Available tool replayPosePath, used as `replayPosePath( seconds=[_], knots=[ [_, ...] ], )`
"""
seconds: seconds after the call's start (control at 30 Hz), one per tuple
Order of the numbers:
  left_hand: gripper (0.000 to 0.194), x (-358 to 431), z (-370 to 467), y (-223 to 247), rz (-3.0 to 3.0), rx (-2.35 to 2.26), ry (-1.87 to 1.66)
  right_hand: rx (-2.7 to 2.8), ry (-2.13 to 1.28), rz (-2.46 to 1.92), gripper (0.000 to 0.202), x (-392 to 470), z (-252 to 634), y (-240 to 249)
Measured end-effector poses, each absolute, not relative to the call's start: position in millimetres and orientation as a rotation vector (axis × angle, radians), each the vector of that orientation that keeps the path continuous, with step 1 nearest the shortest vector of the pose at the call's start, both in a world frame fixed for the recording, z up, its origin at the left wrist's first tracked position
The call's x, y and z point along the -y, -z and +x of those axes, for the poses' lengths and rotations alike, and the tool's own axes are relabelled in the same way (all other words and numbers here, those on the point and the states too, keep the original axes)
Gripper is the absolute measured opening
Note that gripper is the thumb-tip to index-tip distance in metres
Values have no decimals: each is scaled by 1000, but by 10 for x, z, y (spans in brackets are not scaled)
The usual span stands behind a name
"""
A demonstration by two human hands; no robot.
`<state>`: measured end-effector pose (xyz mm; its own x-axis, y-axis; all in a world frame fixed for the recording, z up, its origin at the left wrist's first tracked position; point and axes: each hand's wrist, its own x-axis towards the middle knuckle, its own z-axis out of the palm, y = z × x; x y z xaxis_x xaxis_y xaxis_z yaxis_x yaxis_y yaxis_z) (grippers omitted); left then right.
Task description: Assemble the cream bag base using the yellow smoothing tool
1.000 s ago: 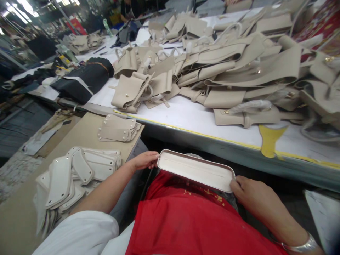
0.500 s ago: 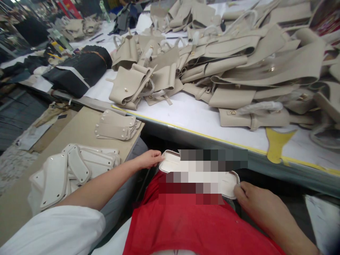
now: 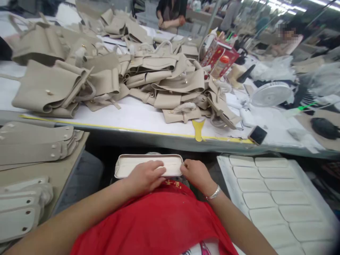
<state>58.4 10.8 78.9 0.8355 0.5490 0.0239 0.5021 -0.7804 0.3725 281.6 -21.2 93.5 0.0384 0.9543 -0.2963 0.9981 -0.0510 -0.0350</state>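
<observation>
A long cream bag base panel (image 3: 127, 166) with a raised, thin dark-edged rim is in front of my red apron (image 3: 159, 216), below the table edge. My left hand (image 3: 146, 177) lies over its near rim, bent fingers reaching onto the inner face right of the middle. Whether the left thumb is under the rim is hidden. At the right end, my right hand (image 3: 196, 173) pinches the corner between thumb and curled fingers.
Ahead, a white-covered table (image 3: 106, 118) bears heaped beige bag parts (image 3: 164, 78), a yellow template (image 3: 198, 130) and a phone (image 3: 257, 135). On my right, a board (image 3: 225, 177) carries rows of cream panels (image 3: 281, 196). Beige straps (image 3: 34, 148) and white pieces (image 3: 18, 212) lie left. A co-worker (image 3: 172, 14) stands beyond.
My view has turned right, bringing the board of panels into sight. My left hand has shifted from the panel's left end to its near side; the panel now looks more level.
</observation>
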Motion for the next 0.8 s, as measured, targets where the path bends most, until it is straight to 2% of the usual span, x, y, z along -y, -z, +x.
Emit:
replayPosePath(
  seconds=[0.1, 0.23, 0.4, 0.47, 0.6, 0.8],
  knots=[
    [42, -96, 909, -664, 2724, -601, -119, -2045, 419, 2167, 31, 225, 2822, -942],
    [46, -175, 979, -595, 2771, -557, -27, -2054, 522, 2245, 30, 240, 2847, -892],
    [51, -200, 947, -646, 2756, -513, 16, -2052, 374, 2269, 29, 252, 2836, -836],
    [53, -201, 950, -647, 2731, -519, 18, -2069, 412, 2274, 29, 247, 2833, -836],
    [55, -204, 946, -639, 2701, -532, 28, -2058, 918, 2367, 28, 217, 2877, -827],
    [57, -220, 932, -664, 2696, -514, 31, -1417, 2149, 2376, 31, 173, 3042, -815]
  ],
)
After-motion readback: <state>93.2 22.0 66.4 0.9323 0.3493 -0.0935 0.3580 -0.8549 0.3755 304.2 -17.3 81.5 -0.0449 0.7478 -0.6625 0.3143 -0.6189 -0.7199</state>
